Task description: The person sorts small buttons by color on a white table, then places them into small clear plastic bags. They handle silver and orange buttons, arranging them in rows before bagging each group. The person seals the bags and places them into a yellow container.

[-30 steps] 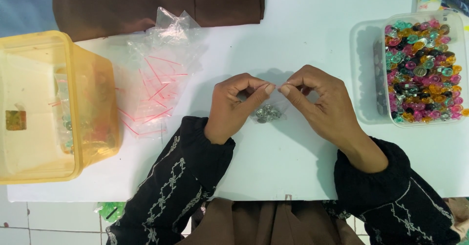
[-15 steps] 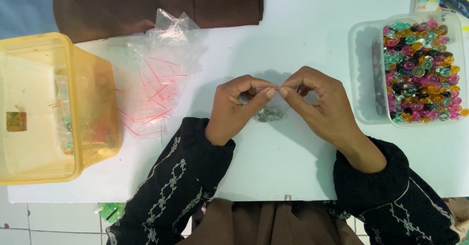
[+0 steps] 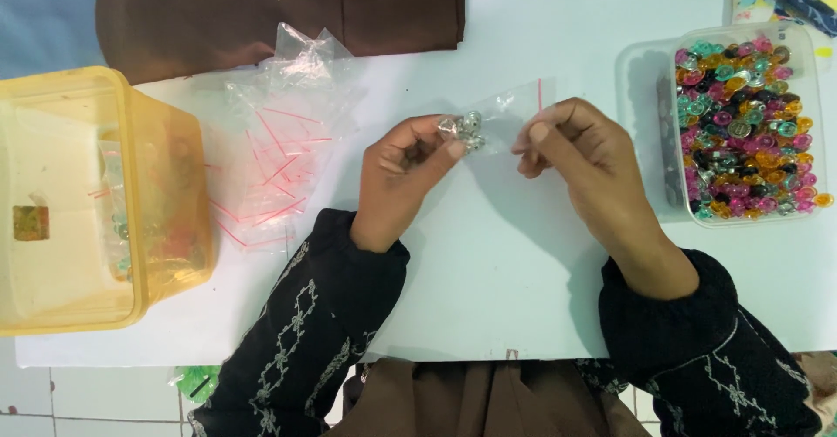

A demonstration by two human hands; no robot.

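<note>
Both hands pinch one small clear bag [image 3: 501, 119] lying crosswise between them: left hand [image 3: 410, 171] grips its button-filled end, right hand [image 3: 571, 153] its mouth, well left of the button tub [image 3: 632, 79].

Bright, even overhead light; soft shadows sit under both hands on the white table [image 3: 523, 262]. Focus is sharp, slightly softer at the edges.
</note>
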